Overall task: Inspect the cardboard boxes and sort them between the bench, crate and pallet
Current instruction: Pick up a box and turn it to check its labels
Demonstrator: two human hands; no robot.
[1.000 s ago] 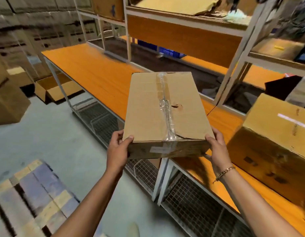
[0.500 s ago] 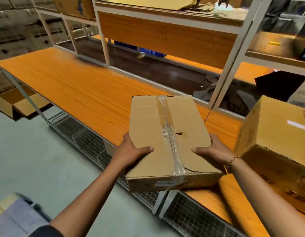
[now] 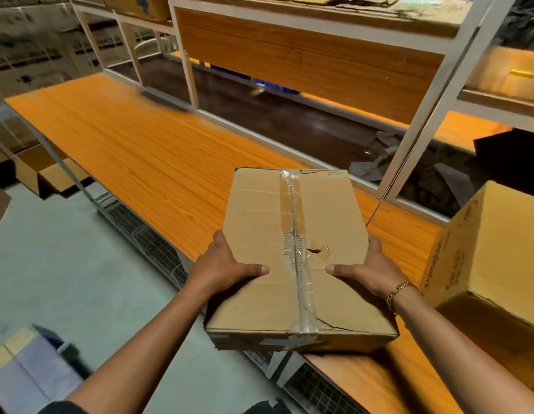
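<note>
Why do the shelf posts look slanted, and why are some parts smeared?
Head view: the wide lens tilts the shelf post toward the edge; the far bench end and stacked boxes at upper left are smeared, probably by head movement; the held box, left hand and right hand look sharp.

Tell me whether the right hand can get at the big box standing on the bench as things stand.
Probably not yet: the right hand grips the taped box together with the left hand. The big box stands close beside that hand, with nothing between them.
</note>
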